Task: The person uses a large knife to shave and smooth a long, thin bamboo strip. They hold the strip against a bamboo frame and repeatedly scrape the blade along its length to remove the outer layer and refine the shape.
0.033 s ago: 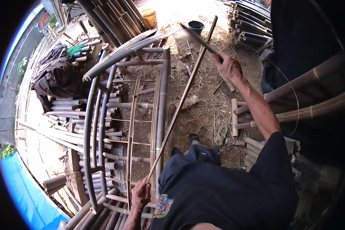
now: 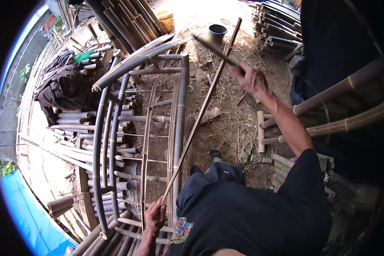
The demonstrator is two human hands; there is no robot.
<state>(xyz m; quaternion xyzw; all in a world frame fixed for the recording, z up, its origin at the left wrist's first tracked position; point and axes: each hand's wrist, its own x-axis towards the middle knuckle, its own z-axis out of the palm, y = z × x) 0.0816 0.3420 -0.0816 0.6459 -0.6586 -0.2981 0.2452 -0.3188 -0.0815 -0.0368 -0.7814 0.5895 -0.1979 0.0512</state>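
My left hand (image 2: 155, 216) is closed round the near end of a long bamboo strip (image 2: 199, 114). The strip slants up and away to the right, its far end well beyond my other hand. My right hand (image 2: 252, 80) grips the handle of a long dark-bladed knife (image 2: 212, 49), machete-like in shape. Its blade points to the upper left and crosses the strip near the far end; I cannot tell whether they touch. Left of the strip stands a bamboo furniture frame (image 2: 181, 102), with several thin slats (image 2: 147, 141) lying along it.
Stacked bamboo poles (image 2: 74, 120) and a dark cloth heap (image 2: 66, 85) lie on the left. A black bucket (image 2: 217, 30) and a yellow bucket (image 2: 166, 20) stand at the back. More bamboo furniture (image 2: 261, 131) is at the right. Shavings litter the dirt ground (image 2: 230, 132).
My right hand has shifted slightly left and down, taking the knife with it, so its blade now sits lower and farther left. My left hand and the strip have hardly moved.
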